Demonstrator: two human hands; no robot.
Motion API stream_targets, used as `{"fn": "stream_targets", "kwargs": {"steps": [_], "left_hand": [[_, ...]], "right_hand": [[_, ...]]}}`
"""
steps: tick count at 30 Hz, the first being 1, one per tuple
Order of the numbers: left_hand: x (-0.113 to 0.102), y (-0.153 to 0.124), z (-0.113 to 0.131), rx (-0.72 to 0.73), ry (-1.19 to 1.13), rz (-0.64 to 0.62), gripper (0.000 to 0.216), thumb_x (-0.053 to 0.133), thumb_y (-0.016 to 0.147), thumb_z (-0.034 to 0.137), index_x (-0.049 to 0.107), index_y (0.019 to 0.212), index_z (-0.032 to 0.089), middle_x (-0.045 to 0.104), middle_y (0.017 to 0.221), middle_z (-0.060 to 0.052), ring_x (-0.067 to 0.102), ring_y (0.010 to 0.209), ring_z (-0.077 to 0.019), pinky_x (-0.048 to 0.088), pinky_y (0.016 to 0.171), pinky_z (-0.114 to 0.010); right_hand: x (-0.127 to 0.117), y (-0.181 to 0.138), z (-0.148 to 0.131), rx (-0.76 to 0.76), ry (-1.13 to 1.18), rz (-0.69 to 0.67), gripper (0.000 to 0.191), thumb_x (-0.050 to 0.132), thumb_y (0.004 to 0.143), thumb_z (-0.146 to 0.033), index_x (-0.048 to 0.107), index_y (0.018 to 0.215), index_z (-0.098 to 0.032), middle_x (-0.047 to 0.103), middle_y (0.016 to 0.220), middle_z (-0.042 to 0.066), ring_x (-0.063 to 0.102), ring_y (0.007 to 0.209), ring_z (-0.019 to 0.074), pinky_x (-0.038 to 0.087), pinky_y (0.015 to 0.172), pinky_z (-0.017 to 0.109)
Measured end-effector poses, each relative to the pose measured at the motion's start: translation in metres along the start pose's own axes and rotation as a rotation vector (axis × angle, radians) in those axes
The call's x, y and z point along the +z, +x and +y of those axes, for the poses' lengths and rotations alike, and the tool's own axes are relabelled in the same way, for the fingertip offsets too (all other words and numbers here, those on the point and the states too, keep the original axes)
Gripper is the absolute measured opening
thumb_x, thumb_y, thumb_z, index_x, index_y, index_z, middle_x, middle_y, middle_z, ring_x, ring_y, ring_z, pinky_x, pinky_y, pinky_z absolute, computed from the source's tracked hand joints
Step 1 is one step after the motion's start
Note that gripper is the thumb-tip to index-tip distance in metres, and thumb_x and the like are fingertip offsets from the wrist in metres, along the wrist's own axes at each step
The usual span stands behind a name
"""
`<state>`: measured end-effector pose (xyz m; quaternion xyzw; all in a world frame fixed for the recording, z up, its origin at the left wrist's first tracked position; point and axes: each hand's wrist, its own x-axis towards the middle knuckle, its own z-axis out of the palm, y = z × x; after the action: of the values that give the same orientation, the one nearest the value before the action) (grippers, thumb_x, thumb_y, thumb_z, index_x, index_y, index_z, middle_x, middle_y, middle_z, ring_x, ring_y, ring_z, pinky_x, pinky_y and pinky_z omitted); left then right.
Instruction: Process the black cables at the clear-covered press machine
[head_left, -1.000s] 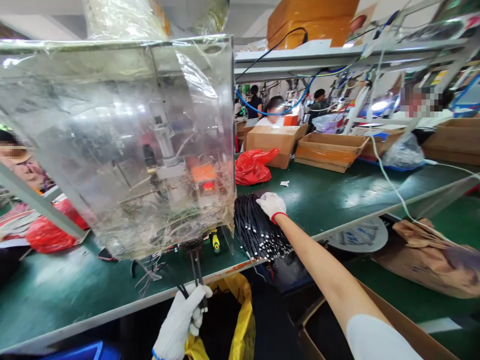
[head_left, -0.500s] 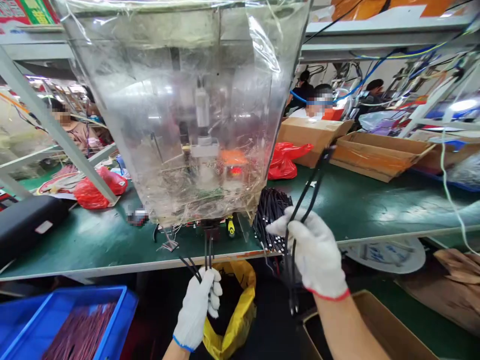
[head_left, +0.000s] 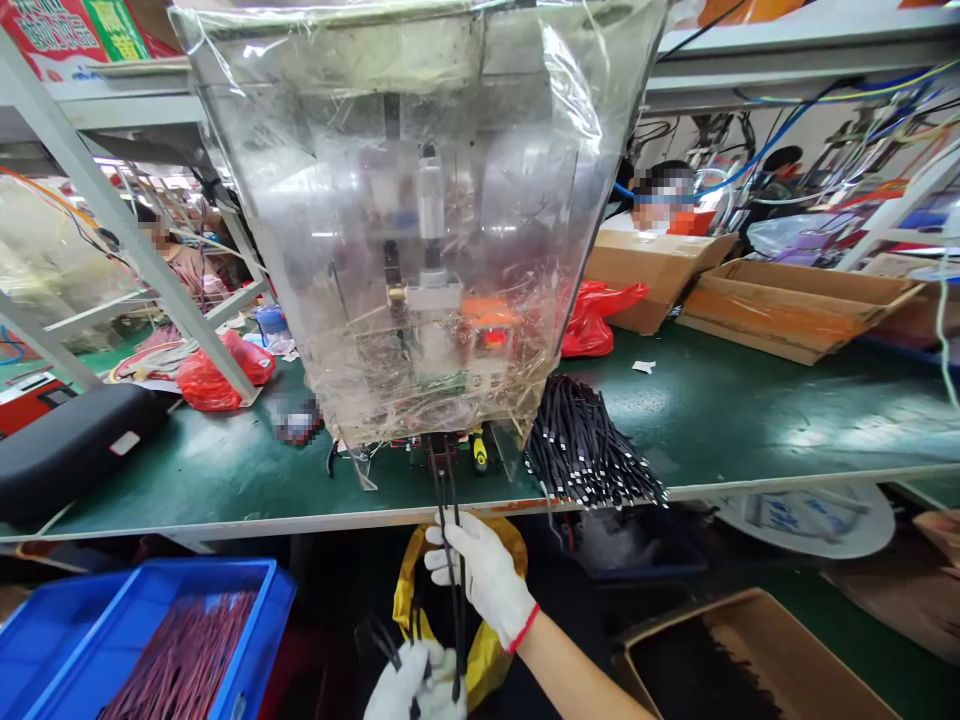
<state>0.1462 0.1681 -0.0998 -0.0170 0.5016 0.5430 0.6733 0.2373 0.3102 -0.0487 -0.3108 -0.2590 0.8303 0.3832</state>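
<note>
My right hand [head_left: 484,570], in a white glove with a red cuff, is closed on a pair of black cables [head_left: 457,630]. Their upper ends reach the dark slot [head_left: 437,455] beneath a machine with a cloudy clear cover [head_left: 450,330]. Lower down, at the bottom edge, my left hand [head_left: 420,685] in the other white glove is closed around more black cables [head_left: 384,640]; its lower part is cut off by the frame. Right of the machine, a pile of black cables [head_left: 589,440] with pale tips lies on the green bench [head_left: 720,420].
A yellow bag [head_left: 491,675] hangs open behind my hands. Blue bins [head_left: 266,600] with reddish-brown wires stand at lower left, a cardboard box [head_left: 810,640] with black contents at lower right. A yellow-and-black tool handle [head_left: 478,455] lies under the machine. Cardboard trays [head_left: 795,310] stand behind.
My right hand has moved left from above the cable pile to the front of the machine, carrying black cables. My left hand has dropped down from the slot with its cables.
</note>
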Motion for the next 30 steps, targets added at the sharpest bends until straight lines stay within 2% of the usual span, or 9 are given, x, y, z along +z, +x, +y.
{"fn": "stream_targets", "kwargs": {"steps": [3,5,8,11,13,19,24,30], "left_hand": [[0.026,0.0,0.014,0.009,-0.244,-0.031,0.025,0.068,0.078,0.025,0.061,0.099,0.014,0.07,0.105,-0.013,0.067,0.098,-0.032,0.051,0.09,-0.05],[0.044,-0.005,0.024,0.051,-0.316,-0.104,0.028,0.067,0.08,0.026,0.06,0.104,0.012,0.067,0.116,-0.015,0.061,0.109,-0.0366,0.05,0.094,-0.051],[0.066,-0.013,0.036,0.087,-0.366,-0.109,0.027,0.066,0.081,0.024,0.061,0.103,0.01,0.067,0.114,-0.018,0.058,0.113,-0.0366,0.052,0.095,-0.047],[0.079,-0.019,0.044,0.13,-0.423,-0.068,0.021,0.064,0.082,0.017,0.061,0.101,0.009,0.069,0.111,-0.017,0.056,0.116,-0.0332,0.052,0.097,-0.045],[0.084,-0.021,0.048,0.14,-0.443,-0.061,0.02,0.063,0.083,0.016,0.061,0.102,0.01,0.069,0.11,-0.017,0.056,0.117,-0.032,0.052,0.098,-0.046],[0.082,-0.015,0.051,0.133,-0.405,-0.054,0.029,0.065,0.083,0.019,0.058,0.108,0.008,0.065,0.118,-0.022,0.055,0.117,-0.0348,0.055,0.094,-0.042],[0.07,-0.011,0.045,0.12,-0.366,-0.025,0.031,0.065,0.082,0.021,0.058,0.109,0.007,0.062,0.123,-0.021,0.055,0.117,-0.0345,0.055,0.093,-0.04],[0.06,-0.007,0.039,0.119,-0.383,-0.009,0.03,0.067,0.081,0.021,0.058,0.107,0.007,0.063,0.12,-0.022,0.055,0.117,-0.0334,0.053,0.097,-0.041]], "right_hand": [[0.013,0.021,-0.022,-0.035,0.004,0.022,0.035,0.072,0.073,-0.03,0.056,0.1,-0.015,0.069,0.089,0.009,0.068,0.064,0.018,0.054,0.055,0.028],[0.022,0.033,-0.038,-0.033,-0.001,0.028,0.033,0.071,0.073,-0.027,0.056,0.101,-0.015,0.069,0.088,0.009,0.069,0.068,0.0194,0.055,0.058,0.03],[0.027,0.04,-0.052,0.024,-0.033,-0.012,0.029,0.068,0.076,-0.03,0.058,0.098,-0.014,0.07,0.087,0.01,0.069,0.069,0.0204,0.056,0.06,0.032],[0.023,0.033,-0.053,0.182,-0.121,-0.035,0.031,0.062,0.081,-0.041,0.061,0.087,-0.01,0.07,0.083,0.013,0.069,0.066,0.0211,0.057,0.057,0.032],[0.02,0.029,-0.05,0.226,-0.176,-0.015,0.032,0.061,0.082,-0.041,0.061,0.078,-0.009,0.07,0.08,0.014,0.068,0.063,0.0202,0.057,0.056,0.032],[0.025,0.045,-0.052,0.105,-0.167,0.05,0.033,0.061,0.082,-0.037,0.06,0.065,-0.009,0.071,0.082,0.016,0.067,0.059,0.0179,0.058,0.057,0.032],[0.026,0.06,-0.056,0.127,-0.126,0.084,0.033,0.058,0.085,-0.035,0.061,0.066,-0.008,0.071,0.081,0.016,0.068,0.062,0.0186,0.059,0.061,0.035],[0.026,0.061,-0.059,0.141,-0.102,0.067,0.033,0.058,0.084,-0.035,0.06,0.064,-0.009,0.07,0.076,0.014,0.068,0.063,0.0183,0.058,0.066,0.036]]}}
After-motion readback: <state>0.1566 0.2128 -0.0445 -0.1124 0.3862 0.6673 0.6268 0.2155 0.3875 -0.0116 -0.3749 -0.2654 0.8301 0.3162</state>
